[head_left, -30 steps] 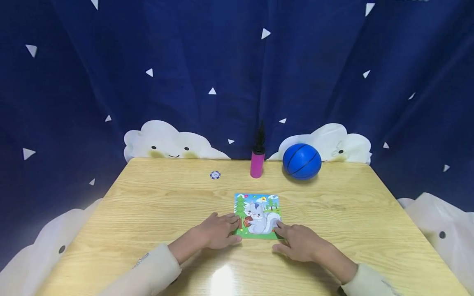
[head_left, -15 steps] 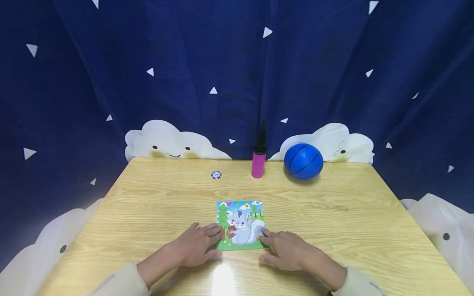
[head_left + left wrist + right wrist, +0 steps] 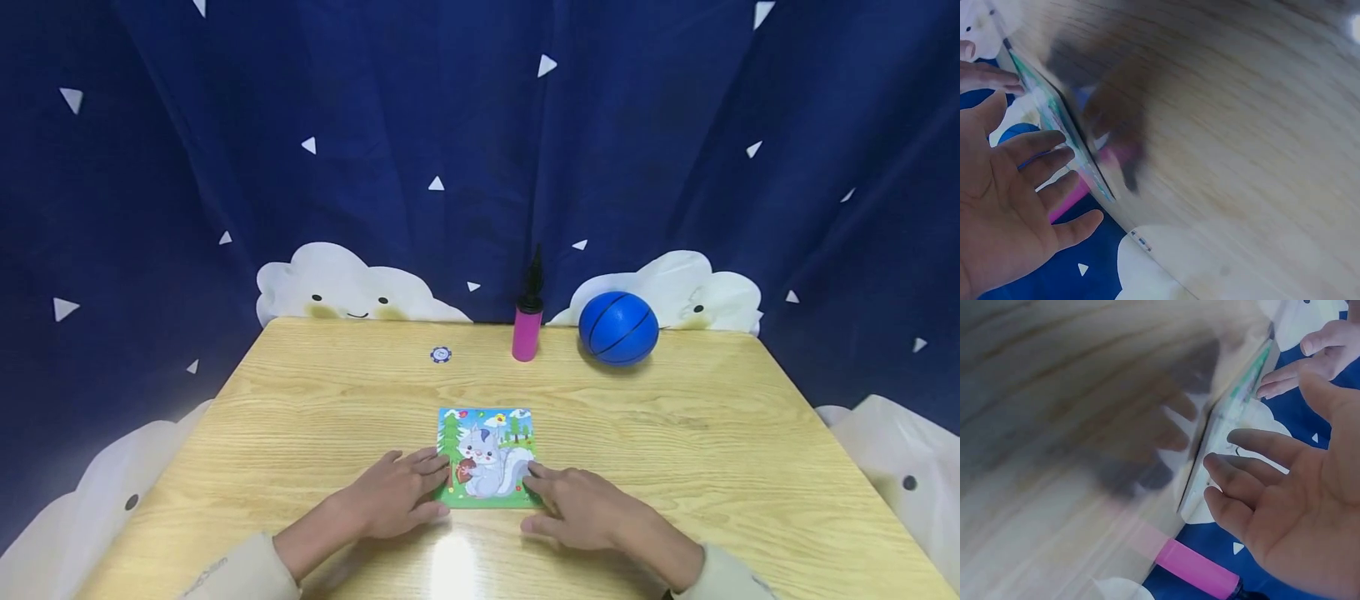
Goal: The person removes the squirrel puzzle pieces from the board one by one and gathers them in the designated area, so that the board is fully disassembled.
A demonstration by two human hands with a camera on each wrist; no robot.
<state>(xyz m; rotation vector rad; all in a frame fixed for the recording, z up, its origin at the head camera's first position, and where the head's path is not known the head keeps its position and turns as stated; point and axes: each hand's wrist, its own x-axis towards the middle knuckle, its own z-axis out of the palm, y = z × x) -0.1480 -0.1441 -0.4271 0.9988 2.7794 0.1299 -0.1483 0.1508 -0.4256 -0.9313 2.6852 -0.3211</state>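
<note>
Head view: picture card (image 3: 488, 458) flat on table (image 3: 300, 417), near front edge, centre. Left hand (image 3: 396, 503) and right hand (image 3: 581, 508) flank it — fingers straight, tips touching card's sides. Wrist views: palms open, fingers spread; card seen edge-on, blurred. Pump (image 3: 527, 321), ball (image 3: 618, 327) at back — head view only.

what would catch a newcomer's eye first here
The bright squirrel puzzle lies near the front of the wooden table, with the left hand and right hand touching its two sides. At the table's far edge a blue ball sits right of a pink pump, against a dark starry curtain.
</note>
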